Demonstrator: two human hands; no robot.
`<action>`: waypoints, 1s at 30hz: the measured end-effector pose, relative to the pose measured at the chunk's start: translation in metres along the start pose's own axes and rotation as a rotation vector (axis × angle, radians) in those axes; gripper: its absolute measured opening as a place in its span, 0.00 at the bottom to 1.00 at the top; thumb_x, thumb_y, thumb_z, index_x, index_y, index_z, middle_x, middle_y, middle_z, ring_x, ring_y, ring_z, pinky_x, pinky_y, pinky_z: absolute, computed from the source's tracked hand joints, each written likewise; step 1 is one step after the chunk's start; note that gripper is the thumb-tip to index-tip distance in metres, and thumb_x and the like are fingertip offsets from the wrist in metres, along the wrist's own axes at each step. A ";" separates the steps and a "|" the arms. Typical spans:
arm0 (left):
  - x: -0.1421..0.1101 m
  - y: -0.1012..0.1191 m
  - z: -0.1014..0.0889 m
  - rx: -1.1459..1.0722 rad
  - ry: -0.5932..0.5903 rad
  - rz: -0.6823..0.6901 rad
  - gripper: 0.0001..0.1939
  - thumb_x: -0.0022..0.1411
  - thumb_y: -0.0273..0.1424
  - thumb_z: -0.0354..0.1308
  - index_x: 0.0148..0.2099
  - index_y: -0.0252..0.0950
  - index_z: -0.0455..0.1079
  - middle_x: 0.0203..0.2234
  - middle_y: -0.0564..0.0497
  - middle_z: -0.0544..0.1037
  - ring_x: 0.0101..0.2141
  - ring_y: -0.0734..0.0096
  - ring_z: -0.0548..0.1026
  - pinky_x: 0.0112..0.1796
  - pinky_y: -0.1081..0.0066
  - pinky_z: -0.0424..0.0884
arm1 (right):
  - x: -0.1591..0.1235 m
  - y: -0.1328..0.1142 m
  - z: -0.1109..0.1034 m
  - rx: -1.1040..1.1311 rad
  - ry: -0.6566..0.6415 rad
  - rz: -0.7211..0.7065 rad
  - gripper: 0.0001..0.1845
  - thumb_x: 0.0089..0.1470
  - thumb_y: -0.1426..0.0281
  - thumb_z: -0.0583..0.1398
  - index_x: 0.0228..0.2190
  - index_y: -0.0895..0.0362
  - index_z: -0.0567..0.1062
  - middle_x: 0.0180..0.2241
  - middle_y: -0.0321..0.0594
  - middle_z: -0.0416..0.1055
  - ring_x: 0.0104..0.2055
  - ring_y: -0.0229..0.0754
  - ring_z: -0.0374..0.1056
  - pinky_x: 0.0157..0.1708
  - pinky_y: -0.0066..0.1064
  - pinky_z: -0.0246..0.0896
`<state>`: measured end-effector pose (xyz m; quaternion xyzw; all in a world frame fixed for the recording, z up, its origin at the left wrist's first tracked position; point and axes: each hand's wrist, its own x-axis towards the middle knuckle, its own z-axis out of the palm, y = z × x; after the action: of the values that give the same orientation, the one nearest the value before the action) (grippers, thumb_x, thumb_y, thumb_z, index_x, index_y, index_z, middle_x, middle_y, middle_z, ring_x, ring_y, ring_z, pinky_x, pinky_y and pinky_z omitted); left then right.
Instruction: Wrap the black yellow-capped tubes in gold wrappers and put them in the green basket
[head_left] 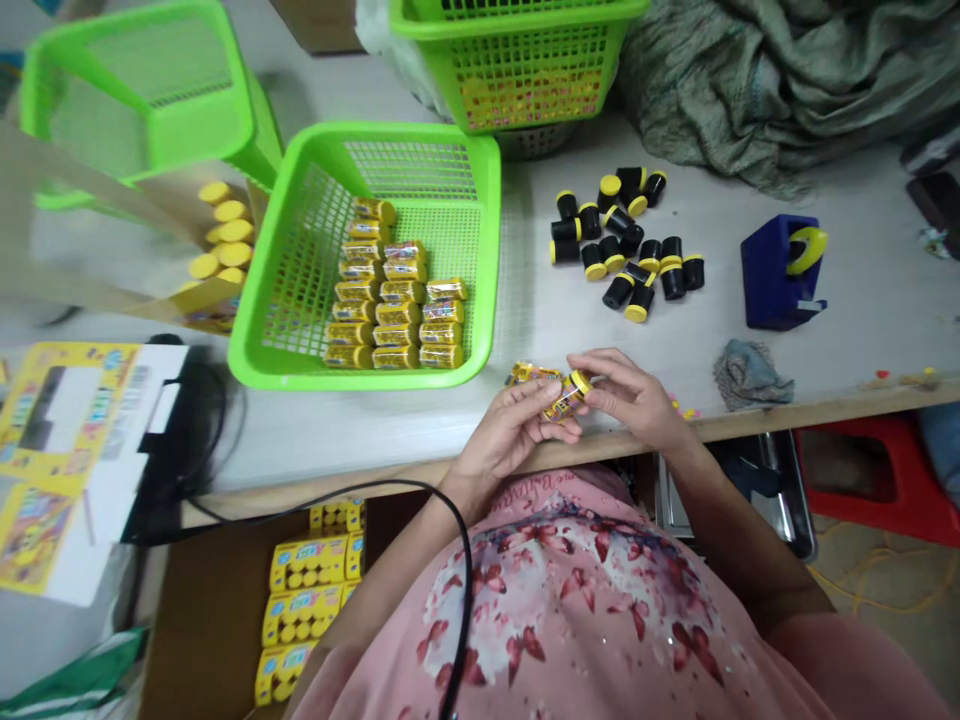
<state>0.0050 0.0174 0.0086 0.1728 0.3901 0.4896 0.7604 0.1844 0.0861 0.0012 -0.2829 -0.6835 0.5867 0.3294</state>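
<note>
Left grip [510, 425], right grip [626, 390] pinching yellow-capped tube [571, 395] at fingertips, steadying wrapper [534, 373]; green basket [491, 220] at 11 o'clock keeps wrapped tubes [397, 320] in rows

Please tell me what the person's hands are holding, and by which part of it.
The hands hold a small yellow-capped tube: the left hand has its printed body, and the right hand pinches it near the yellow cap.
</note>
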 end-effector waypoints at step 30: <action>0.007 -0.004 0.008 -0.134 -0.007 -0.002 0.12 0.53 0.32 0.68 0.38 0.29 0.78 0.30 0.43 0.83 0.31 0.60 0.82 0.38 0.62 0.80 | -0.011 -0.006 0.032 -0.591 0.211 -0.412 0.38 0.54 0.75 0.61 0.62 0.52 0.55 0.50 0.48 0.71 0.53 0.48 0.69 0.53 0.45 0.70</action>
<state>0.0153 0.0226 0.0077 0.1230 0.3539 0.5134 0.7720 0.1663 0.0570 0.0025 -0.2812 -0.8282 0.2532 0.4134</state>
